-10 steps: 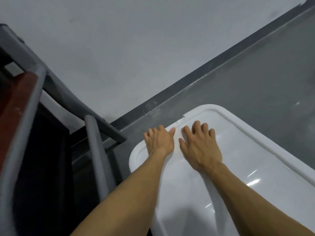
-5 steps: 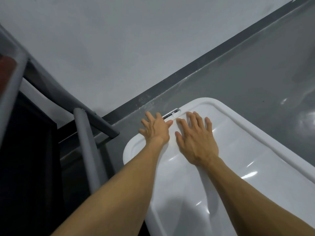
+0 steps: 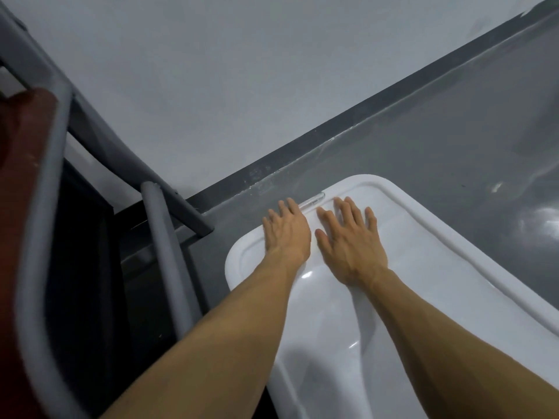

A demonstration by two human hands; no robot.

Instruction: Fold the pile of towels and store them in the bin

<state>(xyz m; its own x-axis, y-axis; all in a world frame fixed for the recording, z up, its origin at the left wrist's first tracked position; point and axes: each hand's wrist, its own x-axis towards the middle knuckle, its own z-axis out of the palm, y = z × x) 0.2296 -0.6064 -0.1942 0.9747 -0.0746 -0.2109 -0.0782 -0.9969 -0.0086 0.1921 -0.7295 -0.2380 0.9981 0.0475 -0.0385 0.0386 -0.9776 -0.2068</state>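
A white plastic bin lid (image 3: 438, 267) with a raised rim fills the lower right of the view, lying on top of the bin and hiding its inside. My left hand (image 3: 287, 231) lies flat near the lid's far edge with straight fingers reaching over the rim. My right hand (image 3: 351, 240) presses flat on the lid just beside it, fingers spread. A small clear latch (image 3: 313, 201) shows at the rim between the fingertips. No towels are in view.
A grey metal chair frame (image 3: 163, 252) with a dark red seat (image 3: 18, 164) stands at the left, close to the bin. Behind the bin run a grey floor (image 3: 453, 140), a dark baseboard (image 3: 302, 146) and a pale wall.
Both hands have stayed flat on the lid, sliding slightly toward its far edge, the left fingers now over the rim. The camera has shifted a little.
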